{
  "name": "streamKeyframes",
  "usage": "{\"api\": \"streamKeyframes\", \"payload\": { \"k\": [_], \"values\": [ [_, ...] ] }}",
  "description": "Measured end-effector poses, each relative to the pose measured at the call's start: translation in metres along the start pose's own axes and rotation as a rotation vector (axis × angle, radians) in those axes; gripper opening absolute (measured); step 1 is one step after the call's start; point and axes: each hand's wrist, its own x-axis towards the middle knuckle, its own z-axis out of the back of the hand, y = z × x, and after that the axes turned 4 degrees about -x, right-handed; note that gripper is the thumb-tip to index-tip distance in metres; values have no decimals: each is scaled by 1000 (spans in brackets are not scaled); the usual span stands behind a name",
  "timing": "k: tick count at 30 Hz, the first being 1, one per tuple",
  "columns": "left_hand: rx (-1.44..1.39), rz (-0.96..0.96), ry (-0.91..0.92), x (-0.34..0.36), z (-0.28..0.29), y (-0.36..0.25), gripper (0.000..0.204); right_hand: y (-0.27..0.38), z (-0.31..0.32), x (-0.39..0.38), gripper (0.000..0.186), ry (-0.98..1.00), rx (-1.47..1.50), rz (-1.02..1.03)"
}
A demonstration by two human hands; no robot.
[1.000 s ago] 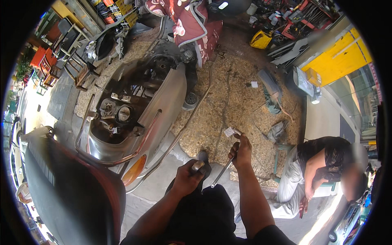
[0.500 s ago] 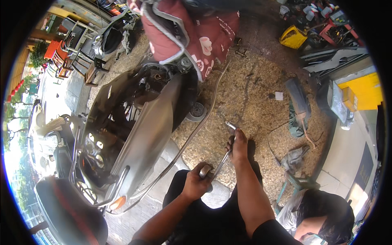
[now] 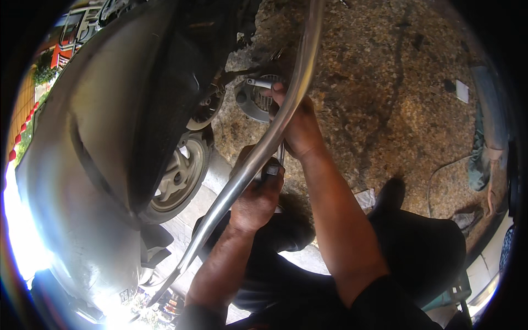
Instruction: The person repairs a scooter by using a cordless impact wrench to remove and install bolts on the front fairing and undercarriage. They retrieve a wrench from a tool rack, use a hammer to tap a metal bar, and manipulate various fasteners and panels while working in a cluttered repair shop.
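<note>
Here, the left hand [image 3: 256, 201] has its fingers wrapped tight round a tool handle [image 3: 272, 168] while the right hand [image 3: 297, 124] pinches a metal wrench [image 3: 258, 83] against the scooter [image 3: 126, 137] engine beside the rear wheel [image 3: 179, 176], where, with a curved chrome bar [image 3: 264, 148] crossing both wrists, it could well slip off.

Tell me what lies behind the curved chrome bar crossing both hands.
Behind the chrome bar show the right hand on a socket wrench at a round grey engine cover, and the left hand gripping its handle. The shaft between them is mostly covered.
</note>
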Motion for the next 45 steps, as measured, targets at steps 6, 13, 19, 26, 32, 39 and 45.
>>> {"api": "streamKeyframes", "payload": {
  "k": [6, 13, 19, 26, 32, 39, 45],
  "values": [
    [-160, -62, -122, 7, 25, 18, 54, -35, -5, 15, 23, 250, 150, -19],
    [-433, -6, -421, -16, 50, 23, 48, -66, -48, 11, 31, 382, 48, 55],
    [-318, -15, -663, -12, 62, 10, 52, -74, -89, 31, 22, 244, -147, 537],
    [-240, -28, -692, -12, 71, 10, 55, -56, -102, 20, 19, 256, -201, 422],
    [-258, -43, -670, -24, 71, 5, 58, -43, -103, 10, 16, 435, 179, -90],
    [-279, -53, -658, -31, 73, 4, 60, -71, -122, 20, 16, 415, 128, 41],
    [-281, -66, -675, -36, 78, 10, 62, -85, -134, 23, 17, 403, 118, 116]
  ]
}}
